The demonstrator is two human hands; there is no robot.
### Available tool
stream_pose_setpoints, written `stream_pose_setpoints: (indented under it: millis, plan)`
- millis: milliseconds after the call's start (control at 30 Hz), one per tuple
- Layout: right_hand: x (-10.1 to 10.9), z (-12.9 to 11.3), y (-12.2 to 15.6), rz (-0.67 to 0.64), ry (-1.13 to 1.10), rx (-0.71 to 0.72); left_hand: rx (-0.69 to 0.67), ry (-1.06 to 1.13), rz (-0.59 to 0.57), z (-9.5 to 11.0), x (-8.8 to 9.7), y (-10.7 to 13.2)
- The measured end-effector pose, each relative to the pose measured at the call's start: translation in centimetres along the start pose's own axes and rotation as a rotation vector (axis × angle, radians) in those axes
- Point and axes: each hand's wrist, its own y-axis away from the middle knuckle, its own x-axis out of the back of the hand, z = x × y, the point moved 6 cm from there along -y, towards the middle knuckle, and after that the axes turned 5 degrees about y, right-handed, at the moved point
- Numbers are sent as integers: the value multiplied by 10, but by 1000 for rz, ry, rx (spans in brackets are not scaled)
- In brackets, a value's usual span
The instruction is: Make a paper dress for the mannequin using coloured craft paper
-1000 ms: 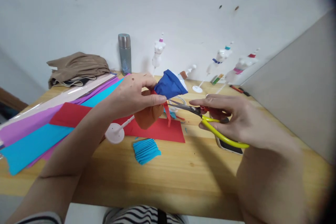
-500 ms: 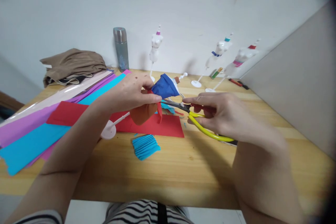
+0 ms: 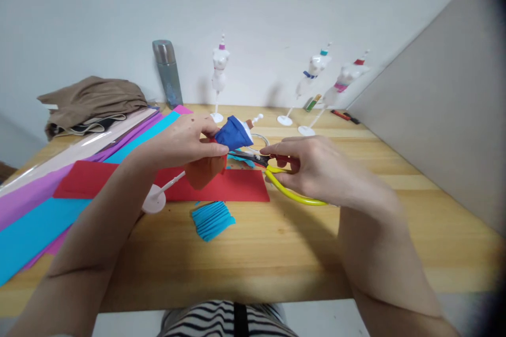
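My left hand is closed around a small white mannequin on a stand, held tilted above the table. The mannequin wears a blue paper top and an orange paper skirt. My right hand grips yellow-handled scissors, whose blades point left and touch the blue paper at the mannequin's waist. A folded stack of light blue paper strips lies on the wooden table just below both hands.
A red paper sheet lies under my hands, with cyan, purple and pink sheets fanned to the left. Brown cloth, a grey flask and three mannequin stands line the back wall. A grey partition borders the right.
The scissors have moved left, up to the blue paper. The hanging red strip seen before no longer shows. The view has shifted, so everything sits lower left.
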Motion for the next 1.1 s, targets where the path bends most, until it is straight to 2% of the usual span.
stream_pose_setpoints:
  millis: [200, 733, 1100]
  plan:
    - [0, 1, -1, -53, -33, -21, 62, -9, -74, -6, 1, -2]
    - [-4, -2, -6, -112, -4, -24, -46, -102, -108, -3, -5, -8]
    - [-3, 4, -3, -126, 42, -69, 28, -105, -132, -10, 1, -6]
